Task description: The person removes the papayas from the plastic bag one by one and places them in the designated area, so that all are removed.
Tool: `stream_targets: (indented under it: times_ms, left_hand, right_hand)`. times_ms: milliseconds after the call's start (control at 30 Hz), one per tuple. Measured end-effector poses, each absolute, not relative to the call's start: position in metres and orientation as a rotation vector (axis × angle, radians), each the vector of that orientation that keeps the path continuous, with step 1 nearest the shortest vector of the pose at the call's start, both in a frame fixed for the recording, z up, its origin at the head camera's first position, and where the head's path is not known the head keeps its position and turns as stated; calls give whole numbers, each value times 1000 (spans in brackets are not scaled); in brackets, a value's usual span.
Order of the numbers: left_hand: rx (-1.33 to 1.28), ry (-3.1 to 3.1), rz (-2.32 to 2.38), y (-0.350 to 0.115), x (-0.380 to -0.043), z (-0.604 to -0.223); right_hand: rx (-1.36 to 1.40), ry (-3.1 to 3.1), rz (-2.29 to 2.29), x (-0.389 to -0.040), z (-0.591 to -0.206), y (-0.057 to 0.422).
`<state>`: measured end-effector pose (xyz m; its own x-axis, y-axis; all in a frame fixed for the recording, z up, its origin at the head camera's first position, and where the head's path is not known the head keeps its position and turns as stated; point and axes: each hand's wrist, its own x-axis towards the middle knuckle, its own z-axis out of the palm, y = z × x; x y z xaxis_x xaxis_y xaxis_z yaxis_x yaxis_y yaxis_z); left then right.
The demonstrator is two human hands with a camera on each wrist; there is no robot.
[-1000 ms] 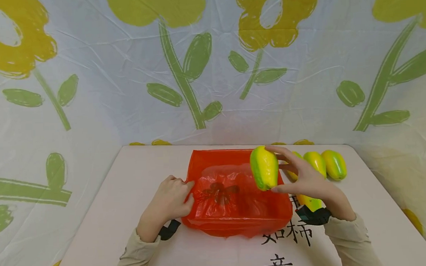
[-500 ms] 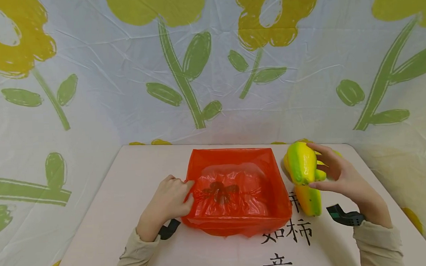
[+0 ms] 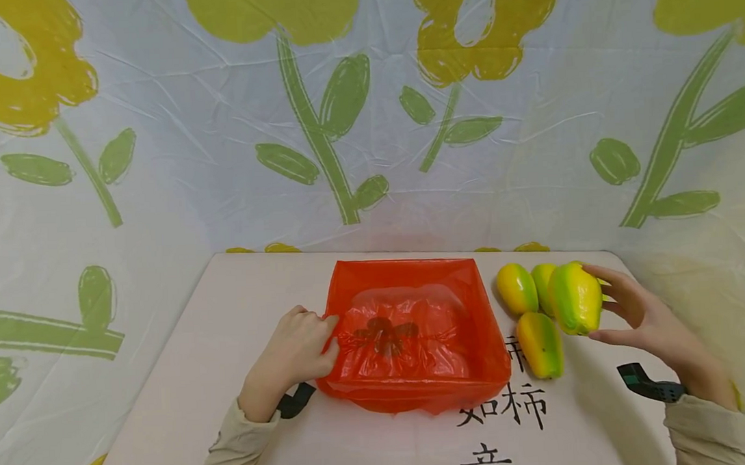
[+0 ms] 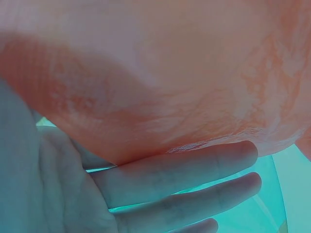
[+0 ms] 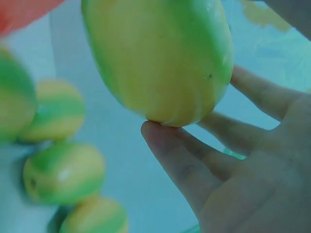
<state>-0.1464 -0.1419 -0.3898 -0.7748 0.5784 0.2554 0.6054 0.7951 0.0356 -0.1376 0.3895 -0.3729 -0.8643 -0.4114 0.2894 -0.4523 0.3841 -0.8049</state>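
Note:
On the left, the left hand (image 3: 296, 350) grips the side of a red plastic bag (image 3: 405, 275), which stands spread open like a box. In the left wrist view the bag's side (image 4: 160, 82) fills the upper part, and several fingers (image 4: 184, 170) extend beneath it; the thumb is hidden. To the right, the right hand (image 3: 653, 322) holds a yellow-green papaya (image 3: 575, 299) between thumb and fingers, raised over the table. The right wrist view shows the fingertips at the end and side of this papaya (image 5: 165, 58).
Several similar papayas lie right of the bag, among them one at the front (image 3: 540, 346) and one behind it (image 3: 517, 289). Black characters (image 3: 525, 406) are printed on the pale table (image 3: 239, 299). A flower-patterned cloth (image 3: 517, 152) hangs around the back and sides.
The right hand has carried the papaya rightward and lower, from over the bag's right side to beside the other papayas. The left hand and the bag have stayed in place.

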Motion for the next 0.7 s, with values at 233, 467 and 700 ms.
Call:
stream_targets:
  times_ms: [233,467,700]
  left_hand:
    - [-921,-2749,-177,-142,-146,-390]
    - [-917,-2748,-177,-142,-146,-389]
    - [-921,-2749,-185,-142,-147,-389]
  right_hand:
    - [708,-2691,1346,-132,-390,410]
    - [755,-2711,1266,-129,-404,419]
    - [754,-2759,1205,-124,-417,418]
